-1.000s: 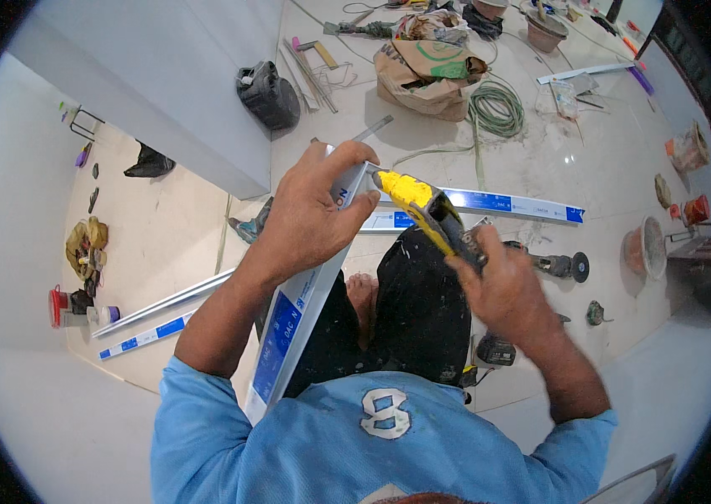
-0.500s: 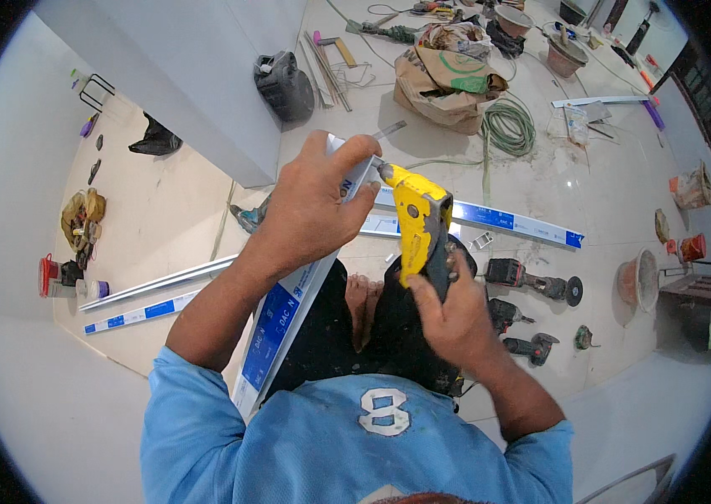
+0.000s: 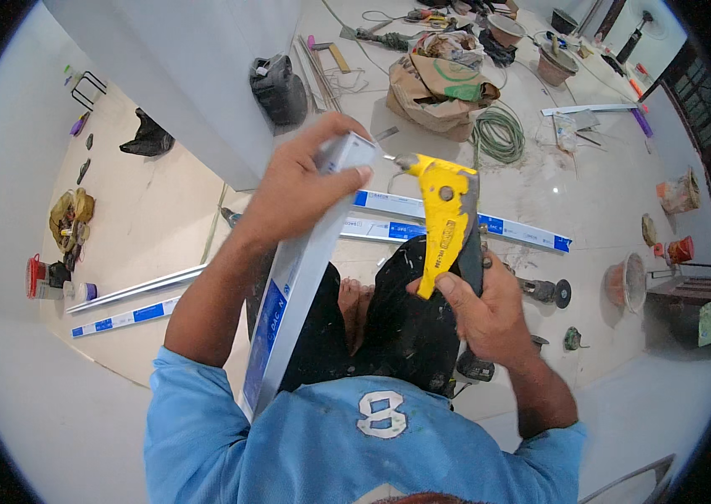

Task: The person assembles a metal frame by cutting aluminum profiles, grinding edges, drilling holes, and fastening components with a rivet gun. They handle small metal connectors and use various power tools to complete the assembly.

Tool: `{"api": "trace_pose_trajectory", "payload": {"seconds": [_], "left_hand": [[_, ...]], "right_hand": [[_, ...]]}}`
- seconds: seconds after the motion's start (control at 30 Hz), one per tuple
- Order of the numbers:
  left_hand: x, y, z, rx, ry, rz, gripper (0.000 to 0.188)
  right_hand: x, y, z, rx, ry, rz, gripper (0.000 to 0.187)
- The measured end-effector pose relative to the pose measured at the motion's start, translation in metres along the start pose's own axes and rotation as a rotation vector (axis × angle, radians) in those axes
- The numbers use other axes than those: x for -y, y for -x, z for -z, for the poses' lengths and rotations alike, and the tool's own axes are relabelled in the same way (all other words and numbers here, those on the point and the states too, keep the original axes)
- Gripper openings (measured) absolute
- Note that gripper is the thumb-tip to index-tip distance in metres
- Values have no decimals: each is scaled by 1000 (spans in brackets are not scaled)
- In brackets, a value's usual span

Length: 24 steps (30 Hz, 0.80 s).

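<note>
My left hand grips the upper end of a long white metal profile with blue-printed film, its fingers over the far edge and thumb on the near side. The profile slants down to my shirt at the lower left. In my right hand is a yellow hand riveter, held by its worn handles. Its nose points left at the profile's end, a small gap apart, and a thin pin shows at the tip. The handles are partly hidden by my fingers.
More film-covered profiles lie on the tiled floor beyond my knees, others at the left. An angle grinder and a drill are at my right. Farther off are a brown sack, a coiled green hose and a dark jerrycan.
The riveter's nose has come away from the profile's end, moving right. The profile has turned in my left hand, showing more of its plain side. The whole view has shifted slightly.
</note>
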<state>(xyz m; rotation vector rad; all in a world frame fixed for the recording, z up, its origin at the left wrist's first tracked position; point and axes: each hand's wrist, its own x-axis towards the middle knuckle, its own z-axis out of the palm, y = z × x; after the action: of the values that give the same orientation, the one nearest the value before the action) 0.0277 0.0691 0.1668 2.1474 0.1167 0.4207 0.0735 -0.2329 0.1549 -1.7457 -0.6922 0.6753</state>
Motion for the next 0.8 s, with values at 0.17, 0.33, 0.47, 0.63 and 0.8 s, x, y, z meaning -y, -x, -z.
{"api": "trace_pose_trajectory", "payload": {"seconds": [0.17, 0.33, 0.47, 0.63, 0.8], "left_hand": [[14, 1, 16, 8, 183, 132, 40], [27, 0, 18, 132, 357, 193, 41], [56, 3, 2, 160, 217, 124, 45], [45, 35, -33, 155, 268, 334, 51], [45, 38, -49, 192, 239, 301, 47]], "right_hand": [[-10, 9, 0, -12, -484, -150, 26], [-95, 30, 66, -245, -398, -165, 30], [-208, 36, 74, -384, -250, -440, 32], [-408, 54, -1, -271, -144, -734, 64], [-490, 67, -58, -215, -218, -737, 63]]}}
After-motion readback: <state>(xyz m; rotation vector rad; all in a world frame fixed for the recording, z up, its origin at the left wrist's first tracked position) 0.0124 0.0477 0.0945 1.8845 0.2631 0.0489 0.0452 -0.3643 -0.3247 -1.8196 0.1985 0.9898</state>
